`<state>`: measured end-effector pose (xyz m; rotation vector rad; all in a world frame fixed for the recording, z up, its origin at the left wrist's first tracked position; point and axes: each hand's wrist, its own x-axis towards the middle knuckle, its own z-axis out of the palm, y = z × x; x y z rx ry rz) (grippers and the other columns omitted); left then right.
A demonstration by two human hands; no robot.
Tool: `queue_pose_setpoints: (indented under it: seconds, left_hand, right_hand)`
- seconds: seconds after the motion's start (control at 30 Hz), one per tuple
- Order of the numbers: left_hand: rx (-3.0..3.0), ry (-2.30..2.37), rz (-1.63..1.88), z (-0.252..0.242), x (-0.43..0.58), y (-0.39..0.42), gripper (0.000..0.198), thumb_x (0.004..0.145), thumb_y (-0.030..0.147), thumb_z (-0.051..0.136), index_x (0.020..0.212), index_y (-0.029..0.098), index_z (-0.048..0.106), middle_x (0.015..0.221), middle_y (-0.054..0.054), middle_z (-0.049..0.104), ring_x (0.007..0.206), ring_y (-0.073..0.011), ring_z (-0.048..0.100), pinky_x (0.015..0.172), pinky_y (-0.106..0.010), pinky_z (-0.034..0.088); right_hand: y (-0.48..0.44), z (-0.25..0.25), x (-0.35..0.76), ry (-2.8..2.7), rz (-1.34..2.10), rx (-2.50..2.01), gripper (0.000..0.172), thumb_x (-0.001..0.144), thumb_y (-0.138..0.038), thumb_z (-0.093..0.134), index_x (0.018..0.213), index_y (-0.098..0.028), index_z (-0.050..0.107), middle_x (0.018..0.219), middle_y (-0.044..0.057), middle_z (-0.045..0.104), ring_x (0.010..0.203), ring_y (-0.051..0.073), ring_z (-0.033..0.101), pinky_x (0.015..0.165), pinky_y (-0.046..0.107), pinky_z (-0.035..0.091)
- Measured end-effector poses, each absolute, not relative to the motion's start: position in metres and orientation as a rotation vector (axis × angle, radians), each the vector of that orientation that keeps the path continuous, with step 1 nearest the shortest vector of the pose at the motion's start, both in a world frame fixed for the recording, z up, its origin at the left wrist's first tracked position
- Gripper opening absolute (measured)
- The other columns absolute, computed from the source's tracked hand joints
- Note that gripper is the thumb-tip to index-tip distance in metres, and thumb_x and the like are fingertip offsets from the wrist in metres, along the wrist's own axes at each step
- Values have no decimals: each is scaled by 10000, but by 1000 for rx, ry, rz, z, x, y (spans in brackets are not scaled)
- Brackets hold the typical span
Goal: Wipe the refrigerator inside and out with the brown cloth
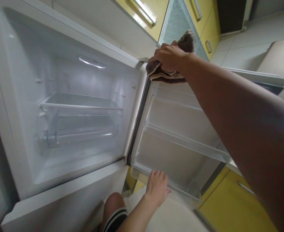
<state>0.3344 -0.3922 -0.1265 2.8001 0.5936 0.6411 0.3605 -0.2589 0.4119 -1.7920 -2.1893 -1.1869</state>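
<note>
My right hand (pixel 168 56) is closed on a folded brown cloth (pixel 166 77) at the top edge of the open fridge door (pixel 173 154), near the hinge side. One end of the cloth sticks up past my fingers. Lower down, my left hand (pixel 157 187) has its fingers hooked over the rim of the bottom door shelf (pixel 185 192), a clear plastic bin. Two more clear door shelves run across above it, the middle door shelf (pixel 183 140) showing most fully. My right forearm covers part of the door.
Left of the door is the fridge compartment (pixel 69 77), with a glass shelf (pixel 81 100) and a clear drawer (pixel 84 132). A lower white door (pixel 71 196) lies beneath it. Yellow cabinets (pixel 236 196) stand behind and right. My knee (pixel 113 204) is close below.
</note>
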Motion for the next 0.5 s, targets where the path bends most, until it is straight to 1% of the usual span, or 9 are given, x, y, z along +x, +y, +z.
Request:
queue_pose_setpoints:
  seconds: [0.03, 0.1, 0.13, 0.2, 0.23, 0.3, 0.37, 0.43, 0.5]
  left_hand:
    - [2799, 612, 653, -128, 333, -392, 454, 982, 508, 711, 1290, 176, 690, 1233, -137, 718, 1185, -323, 631, 1057, -501, 468]
    - [2797, 663, 688, -134, 328, -389, 492, 975, 475, 730, 1364, 184, 654, 1295, -138, 694, 1233, -333, 611, 1100, -526, 452]
    - [2802, 686, 713, -137, 326, -386, 501, 975, 463, 734, 1384, 188, 645, 1318, -137, 686, 1255, -334, 602, 1129, -538, 439]
    - [2821, 713, 767, -143, 323, -382, 474, 973, 431, 743, 1378, 202, 649, 1318, -124, 685, 1261, -324, 602, 1158, -540, 429]
    - [2832, 719, 788, -146, 323, -380, 446, 971, 405, 748, 1361, 210, 657, 1297, -114, 690, 1243, -314, 610, 1148, -530, 441]
    - [2846, 727, 807, -149, 325, -378, 388, 964, 347, 753, 1321, 219, 671, 1243, -101, 699, 1196, -301, 626, 1102, -516, 474]
    - [2847, 746, 813, -150, 330, -379, 365, 955, 314, 758, 1298, 220, 676, 1214, -102, 699, 1175, -303, 630, 1062, -514, 493]
    - [2849, 753, 822, -150, 334, -379, 348, 950, 296, 762, 1280, 225, 679, 1199, -100, 701, 1165, -302, 632, 1046, -510, 498]
    - [2850, 759, 828, -150, 338, -379, 334, 953, 295, 763, 1269, 227, 680, 1193, -96, 703, 1157, -298, 633, 1043, -502, 497]
  right_hand:
    - [-260, 411, 359, -2218, -1198, -1775, 176, 670, 98, 562, 757, -9, 671, 1383, 64, 738, 1549, 216, 412, 1265, 624, 33]
    - [-262, 408, 359, -2269, -1241, -1739, 297, 692, 109, 588, 930, -4, 727, 1394, 59, 735, 1538, 222, 422, 1261, 650, 12]
    - [-261, 407, 361, -2276, -1251, -1734, 296, 716, 104, 591, 959, 4, 728, 1401, 68, 730, 1532, 224, 428, 1265, 650, 11]
    - [-259, 404, 367, -2206, -1218, -1713, 218, 758, 96, 580, 912, 20, 714, 1407, 90, 724, 1505, 209, 453, 1295, 602, 51]
    - [-257, 402, 371, -2138, -1179, -1682, 181, 775, 92, 578, 877, 15, 707, 1411, 97, 720, 1481, 191, 476, 1314, 557, 97]
    - [-252, 399, 376, -2026, -1103, -1607, 166, 796, 89, 582, 856, -5, 705, 1414, 93, 718, 1437, 159, 512, 1329, 484, 176]
    - [-247, 397, 378, -2016, -1073, -1573, 200, 801, 98, 587, 899, -17, 717, 1404, 73, 724, 1432, 157, 506, 1332, 481, 184]
    - [-242, 395, 377, -2059, -1094, -1591, 276, 797, 113, 572, 981, -18, 731, 1387, 54, 732, 1425, 166, 500, 1330, 497, 194]
    - [-238, 394, 376, -2025, -1127, -1538, 359, 815, 86, 589, 1122, -32, 733, 1377, 28, 733, 1348, 142, 551, 1302, 419, 303]
